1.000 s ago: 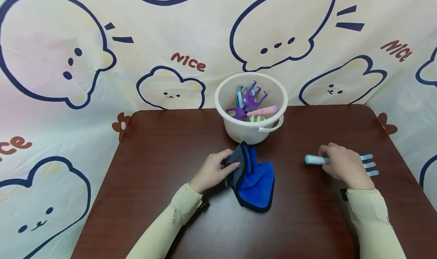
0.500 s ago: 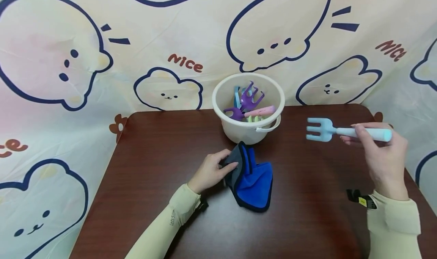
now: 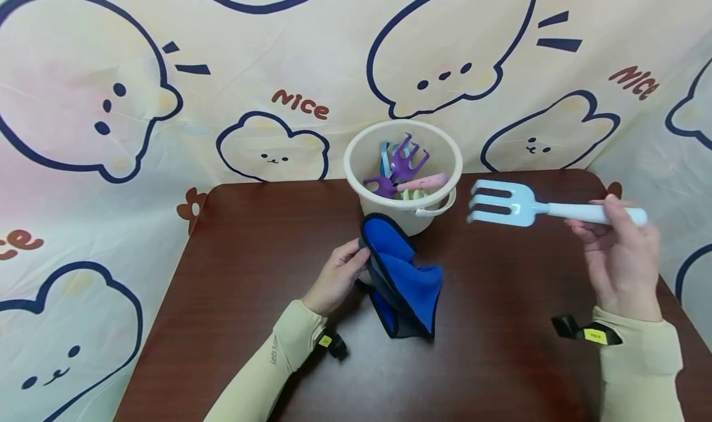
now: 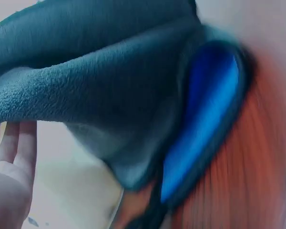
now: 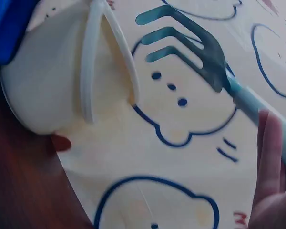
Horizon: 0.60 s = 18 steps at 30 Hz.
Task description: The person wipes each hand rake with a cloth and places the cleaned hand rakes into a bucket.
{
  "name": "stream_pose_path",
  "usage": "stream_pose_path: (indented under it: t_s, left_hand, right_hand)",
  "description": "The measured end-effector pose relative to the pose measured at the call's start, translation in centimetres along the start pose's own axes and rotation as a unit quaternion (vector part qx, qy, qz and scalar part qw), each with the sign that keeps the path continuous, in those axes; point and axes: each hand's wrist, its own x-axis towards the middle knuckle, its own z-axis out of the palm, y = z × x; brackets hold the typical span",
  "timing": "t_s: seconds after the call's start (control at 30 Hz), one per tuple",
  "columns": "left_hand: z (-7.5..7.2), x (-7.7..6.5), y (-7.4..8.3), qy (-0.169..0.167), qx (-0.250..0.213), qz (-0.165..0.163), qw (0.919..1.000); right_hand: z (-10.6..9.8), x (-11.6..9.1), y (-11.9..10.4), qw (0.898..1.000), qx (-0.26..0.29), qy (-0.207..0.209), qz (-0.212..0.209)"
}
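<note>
A light-blue toy hand rake (image 3: 514, 204) with several bent tines is gripped by its handle in my right hand (image 3: 625, 255), raised above the table's right side. Its tines point left towards the bucket. My left hand (image 3: 336, 277) pinches the edge of a blue and grey cloth (image 3: 408, 280) with black trim, lifted partly off the table in front of the bucket. In the left wrist view the grey side of the cloth (image 4: 109, 81) covers the fingertips. The right wrist view shows the rake (image 5: 205, 52) beside the bucket's handle.
A white bucket (image 3: 403, 212) stands at the table's back edge, holding purple, blue, pink and green toy tools (image 3: 408, 162). Behind the brown table (image 3: 250, 236) hangs a printed cloth backdrop (image 3: 250, 57).
My right hand has raised the rake off the table and swung its tines round to the left. My left hand has lifted and turned the cloth's upper edge.
</note>
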Motion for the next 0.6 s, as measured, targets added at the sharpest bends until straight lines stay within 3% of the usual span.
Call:
stream_pose_path:
  t_s: [0.17,0.27,0.33,0.43,0.5,0.6]
  left_hand:
    - [2.0,0.3,0.2,-0.003,-0.138,-0.002,0.9904]
    - [3.9,1.2,1.2,0.033,-0.195,0.008,0.9803]
    - [5.1,2.1,2.0,0.061,-0.220,0.032,0.9730]
    - [6.1,3.1,2.8,0.103,-0.234,0.054,0.9654]
    - [6.1,3.4,3.0,0.119,-0.214,0.058,0.9678]
    - [5.7,3.5,2.6,0.130,-0.170,0.059,0.9751]
  right_hand:
    - [3.1,-1.6,3.0,0.989,0.031,-0.143,-0.021]
    - [5.6,-2.4,5.9,0.979,0.051,-0.188,-0.053]
    - [7.1,-2.9,8.1,0.980,0.008,-0.192,-0.056]
    - [8.4,-3.6,11.1,0.973,-0.114,-0.201,-0.014]
    - [8.4,-3.9,12.6,0.948,-0.221,-0.229,0.020]
    - [7.9,-4.1,14.0,0.896,-0.347,-0.275,0.044]
